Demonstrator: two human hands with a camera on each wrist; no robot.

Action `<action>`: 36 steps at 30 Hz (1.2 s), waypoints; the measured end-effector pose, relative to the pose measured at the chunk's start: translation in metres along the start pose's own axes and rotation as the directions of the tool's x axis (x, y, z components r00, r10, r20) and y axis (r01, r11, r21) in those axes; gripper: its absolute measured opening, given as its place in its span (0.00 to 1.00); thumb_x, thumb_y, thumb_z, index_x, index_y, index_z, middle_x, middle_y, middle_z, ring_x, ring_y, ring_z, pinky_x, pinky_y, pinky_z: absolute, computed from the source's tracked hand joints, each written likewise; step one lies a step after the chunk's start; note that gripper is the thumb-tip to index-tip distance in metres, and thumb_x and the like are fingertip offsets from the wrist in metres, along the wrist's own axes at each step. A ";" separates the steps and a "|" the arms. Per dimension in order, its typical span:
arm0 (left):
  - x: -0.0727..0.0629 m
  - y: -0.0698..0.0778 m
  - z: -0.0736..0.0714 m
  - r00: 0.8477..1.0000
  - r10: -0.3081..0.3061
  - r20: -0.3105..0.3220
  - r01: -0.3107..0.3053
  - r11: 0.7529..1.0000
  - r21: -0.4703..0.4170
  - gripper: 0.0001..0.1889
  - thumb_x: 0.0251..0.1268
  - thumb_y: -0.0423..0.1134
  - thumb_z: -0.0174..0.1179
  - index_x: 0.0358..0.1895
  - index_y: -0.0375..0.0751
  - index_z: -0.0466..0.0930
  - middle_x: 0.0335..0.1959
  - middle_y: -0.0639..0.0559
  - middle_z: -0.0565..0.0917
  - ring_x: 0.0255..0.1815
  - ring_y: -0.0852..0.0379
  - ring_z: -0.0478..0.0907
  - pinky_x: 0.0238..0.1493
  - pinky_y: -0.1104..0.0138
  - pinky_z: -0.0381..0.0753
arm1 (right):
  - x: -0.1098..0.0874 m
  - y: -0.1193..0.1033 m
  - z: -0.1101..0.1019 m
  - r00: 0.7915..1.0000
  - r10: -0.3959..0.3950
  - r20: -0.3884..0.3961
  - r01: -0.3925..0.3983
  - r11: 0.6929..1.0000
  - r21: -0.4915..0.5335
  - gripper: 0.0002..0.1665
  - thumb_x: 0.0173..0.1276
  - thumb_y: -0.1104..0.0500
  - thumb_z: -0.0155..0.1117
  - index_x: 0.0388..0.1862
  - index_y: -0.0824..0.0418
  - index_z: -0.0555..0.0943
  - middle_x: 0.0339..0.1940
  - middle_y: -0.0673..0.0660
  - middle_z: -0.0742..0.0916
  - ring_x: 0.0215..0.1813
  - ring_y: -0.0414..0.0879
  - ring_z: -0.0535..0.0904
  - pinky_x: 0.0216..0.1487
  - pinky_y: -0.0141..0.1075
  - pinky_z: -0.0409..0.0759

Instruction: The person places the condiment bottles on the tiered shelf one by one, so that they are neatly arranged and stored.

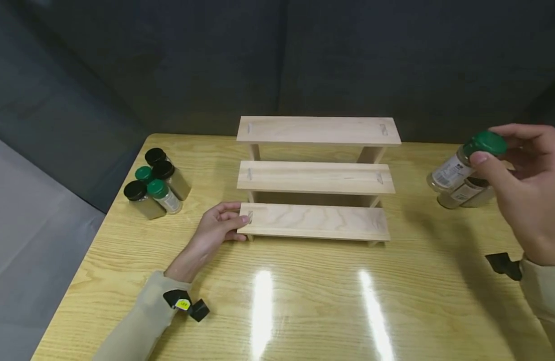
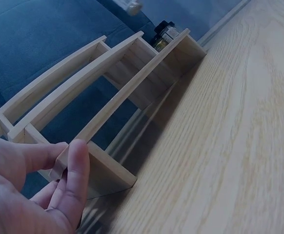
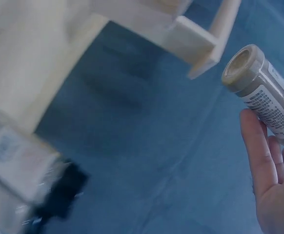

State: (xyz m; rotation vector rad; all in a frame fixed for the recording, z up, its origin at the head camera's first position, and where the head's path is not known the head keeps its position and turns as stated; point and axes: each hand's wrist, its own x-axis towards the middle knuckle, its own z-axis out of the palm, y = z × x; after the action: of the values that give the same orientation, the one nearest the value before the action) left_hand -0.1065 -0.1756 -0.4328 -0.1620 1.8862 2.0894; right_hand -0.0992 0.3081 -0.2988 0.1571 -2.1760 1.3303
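Note:
A three-tier wooden stand occupies the middle of the table, its steps bare. My left hand pinches the left end of the lowest step, thumb on top and fingers beneath, as the left wrist view also shows. On the right, my right hand grips a spice jar by its green cap. The jar is tilted, and the right wrist view shows its base and the printed label. Behind and below it stand dark-capped jars, partly hidden by the held jar and my hand.
Several spice jars with black and green caps stand grouped at the table's left edge. A dark curtain hangs behind the table. A grey surface lies beyond the left edge.

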 end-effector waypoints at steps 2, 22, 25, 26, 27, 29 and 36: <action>0.000 0.000 0.000 1.000 -0.003 0.002 0.003 1.000 0.000 0.27 0.79 0.24 0.63 0.75 0.23 0.66 0.41 0.46 0.84 0.39 0.56 0.85 0.40 0.66 0.92 | 0.008 -0.006 0.005 1.000 -0.026 0.011 0.025 0.998 0.061 0.26 0.75 0.72 0.68 0.70 0.69 0.79 0.53 0.55 0.83 0.50 0.42 0.83 0.49 0.22 0.85; 0.002 0.005 0.000 0.999 0.026 0.021 -0.025 1.000 -0.016 0.28 0.78 0.22 0.63 0.75 0.21 0.65 0.39 0.47 0.85 0.41 0.56 0.85 0.38 0.66 0.92 | 0.071 -0.064 0.093 0.961 -0.251 0.118 0.214 0.941 0.262 0.21 0.69 0.70 0.71 0.61 0.68 0.85 0.48 0.56 0.87 0.41 0.43 0.85 0.43 0.24 0.88; 0.004 0.004 0.001 0.999 0.028 0.025 -0.027 0.999 -0.018 0.28 0.78 0.22 0.63 0.75 0.21 0.65 0.40 0.46 0.85 0.41 0.56 0.86 0.38 0.66 0.92 | 0.077 -0.069 0.105 0.948 -0.272 0.163 0.235 0.948 0.216 0.21 0.71 0.68 0.71 0.63 0.64 0.85 0.50 0.56 0.87 0.43 0.45 0.86 0.44 0.26 0.89; 0.004 0.004 0.001 0.999 0.028 0.025 -0.027 0.999 -0.019 0.27 0.78 0.22 0.63 0.75 0.21 0.65 0.40 0.46 0.86 0.41 0.56 0.86 0.38 0.66 0.92 | 0.079 -0.070 0.110 0.946 -0.271 0.178 0.234 0.951 0.202 0.21 0.72 0.67 0.71 0.64 0.63 0.85 0.51 0.56 0.87 0.44 0.45 0.86 0.44 0.26 0.89; 0.004 0.004 0.001 0.999 0.029 0.026 -0.028 0.999 -0.019 0.27 0.78 0.22 0.63 0.75 0.21 0.65 0.40 0.46 0.86 0.41 0.55 0.86 0.38 0.66 0.92 | 0.081 -0.072 0.114 0.943 -0.270 0.193 0.233 0.953 0.194 0.22 0.73 0.66 0.71 0.64 0.63 0.85 0.52 0.55 0.87 0.45 0.46 0.86 0.44 0.27 0.89; 0.004 0.003 0.001 0.999 0.033 0.029 -0.032 0.999 -0.020 0.27 0.78 0.22 0.62 0.75 0.21 0.65 0.41 0.46 0.86 0.41 0.55 0.86 0.38 0.66 0.92 | 0.084 -0.075 0.124 0.945 -0.245 0.217 0.204 0.959 0.194 0.22 0.73 0.65 0.72 0.65 0.61 0.85 0.53 0.55 0.87 0.47 0.47 0.86 0.45 0.27 0.89; 0.003 -0.001 -0.001 0.999 0.036 0.023 -0.035 0.999 -0.024 0.27 0.79 0.23 0.63 0.74 0.22 0.66 0.41 0.45 0.86 0.41 0.55 0.86 0.38 0.66 0.92 | 0.088 -0.086 0.158 0.931 -0.231 0.283 0.179 0.964 0.197 0.21 0.76 0.61 0.73 0.65 0.57 0.85 0.53 0.50 0.87 0.48 0.48 0.85 0.46 0.28 0.88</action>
State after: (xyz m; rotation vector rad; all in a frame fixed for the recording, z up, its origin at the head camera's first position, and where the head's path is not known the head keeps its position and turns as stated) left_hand -0.1089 -0.1761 -0.4345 -0.1100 1.8650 2.1282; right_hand -0.2045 0.1484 -0.2381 0.6803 -2.2145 1.4422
